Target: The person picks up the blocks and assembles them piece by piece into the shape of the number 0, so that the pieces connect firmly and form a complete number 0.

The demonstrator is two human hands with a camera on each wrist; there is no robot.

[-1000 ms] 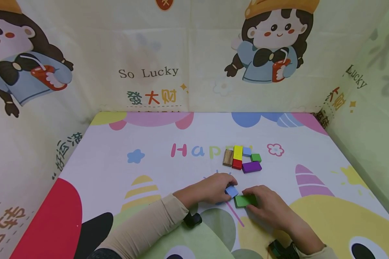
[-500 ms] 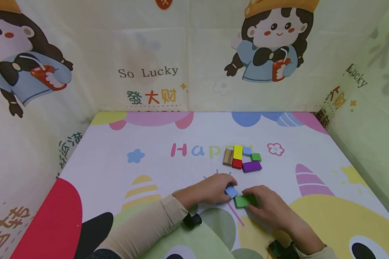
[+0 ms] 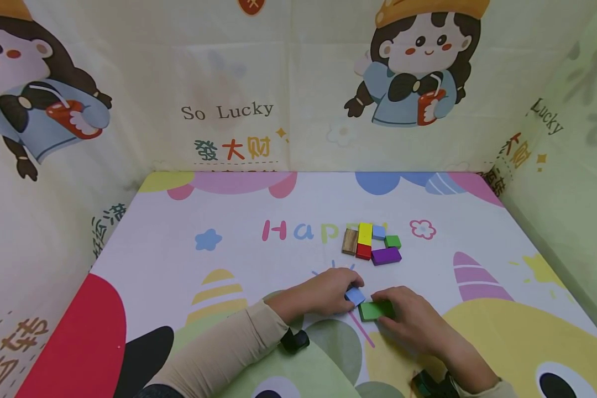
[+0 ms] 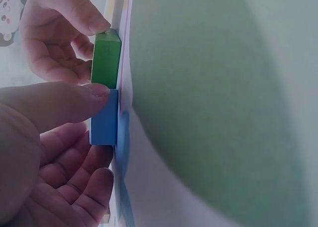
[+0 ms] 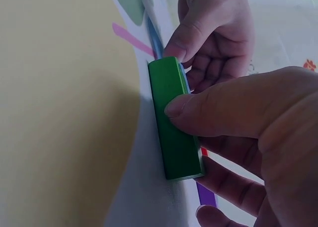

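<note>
Both hands meet low over the printed tabletop. My left hand (image 3: 326,290) pinches a light blue block (image 3: 355,296) between thumb and fingers. With thumb on one side and fingertips on the other, my right hand (image 3: 412,314) grips a longer green block (image 3: 374,310). A corner of the blue block meets the green block's left end in the head view. Seen from the left wrist, the blue block (image 4: 104,120) and green block (image 4: 106,63) line up end to end. In the right wrist view the green block (image 5: 174,122) hides most of the blue one.
Beyond the hands lies a cluster of blocks: brown wooden (image 3: 350,242), yellow (image 3: 365,234), red (image 3: 364,252), small blue (image 3: 378,232), small green (image 3: 392,241) and purple (image 3: 386,256). A printed cloth wall (image 3: 308,149) rises behind the tabletop (image 3: 258,210).
</note>
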